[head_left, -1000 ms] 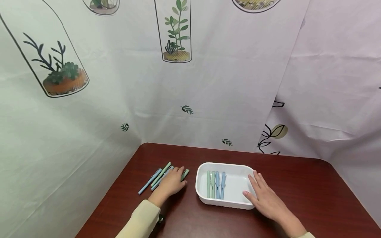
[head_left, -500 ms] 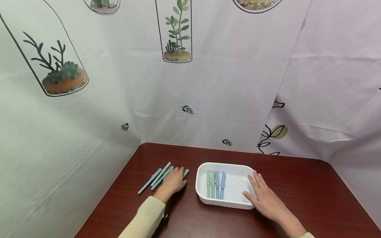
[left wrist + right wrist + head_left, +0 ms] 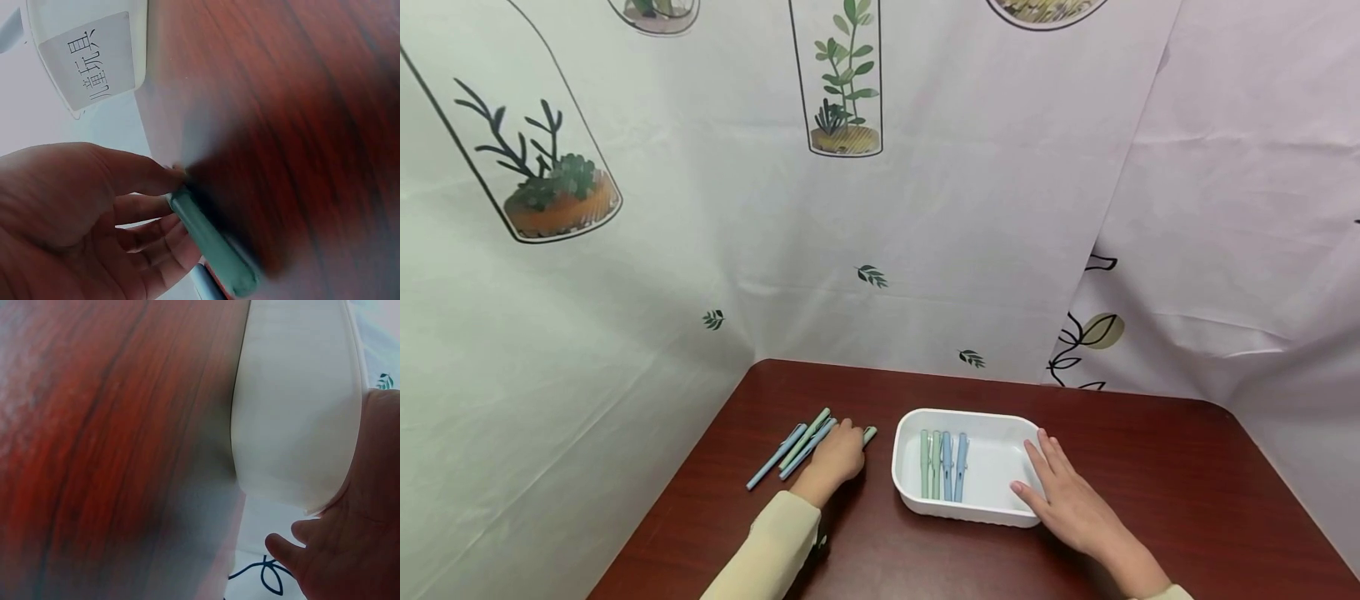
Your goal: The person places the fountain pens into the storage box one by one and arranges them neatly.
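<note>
Pulled in a thumb since a second ago, pinching a green pen (image 3: 215, 244) on the tabletop (image 3: 917, 567) left of the tub (image 3: 970, 514) with the left hand (image 3: 837, 454), touching its end with straight fingers of the right hand (image 3: 1071, 500), so squeeze snugly and miss the other pens (image 3: 805, 439).

On the red-brown wooden table (image 3: 925, 554), we have our left hand (image 3: 840, 454) over a slim pale-green pen (image 3: 869, 434), beside three slim blue and green pens (image 3: 805, 438) near the left edge. Our right hand (image 3: 1072, 497) touches a rectangular white plastic tray (image 3: 996, 467) holding two green pens (image 3: 936, 467) and two blue pens (image 3: 961, 468).
</note>
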`<state>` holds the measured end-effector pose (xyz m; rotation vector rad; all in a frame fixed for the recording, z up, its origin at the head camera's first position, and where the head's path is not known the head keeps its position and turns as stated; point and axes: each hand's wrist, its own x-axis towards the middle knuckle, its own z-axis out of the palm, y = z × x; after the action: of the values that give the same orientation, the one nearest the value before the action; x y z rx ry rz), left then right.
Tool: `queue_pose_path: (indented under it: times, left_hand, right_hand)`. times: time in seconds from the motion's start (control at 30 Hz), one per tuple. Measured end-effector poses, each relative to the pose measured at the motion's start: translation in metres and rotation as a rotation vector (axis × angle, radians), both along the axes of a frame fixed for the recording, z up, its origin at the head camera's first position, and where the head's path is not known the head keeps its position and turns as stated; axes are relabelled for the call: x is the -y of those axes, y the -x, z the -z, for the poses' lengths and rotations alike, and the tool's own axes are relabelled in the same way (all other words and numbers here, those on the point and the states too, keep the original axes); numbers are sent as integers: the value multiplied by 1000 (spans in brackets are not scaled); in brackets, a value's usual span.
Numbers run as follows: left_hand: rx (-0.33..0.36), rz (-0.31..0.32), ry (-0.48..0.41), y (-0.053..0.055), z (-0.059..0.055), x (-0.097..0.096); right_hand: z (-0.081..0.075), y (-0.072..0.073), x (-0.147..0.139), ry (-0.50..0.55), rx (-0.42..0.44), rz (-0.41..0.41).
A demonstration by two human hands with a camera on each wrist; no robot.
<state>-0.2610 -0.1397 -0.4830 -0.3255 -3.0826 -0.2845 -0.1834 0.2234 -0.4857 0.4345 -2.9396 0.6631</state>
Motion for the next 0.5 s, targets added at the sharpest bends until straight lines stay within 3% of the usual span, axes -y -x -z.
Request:
queue_pose_path:
  times: [0.2, 0.37, 0.5]
  left_hand:
    - [8, 9, -10, 6, -2, -1]
    - [40, -36, -37, 7, -3, 1]
    - [24, -63, -64, 4, -6, 4]
  right_hand:
    - [-1, 1, -1, 12, 1, 1]
    - [-1, 1, 0, 14, 12, -2]
    - [-2, 0, 1, 14, 18, 0]
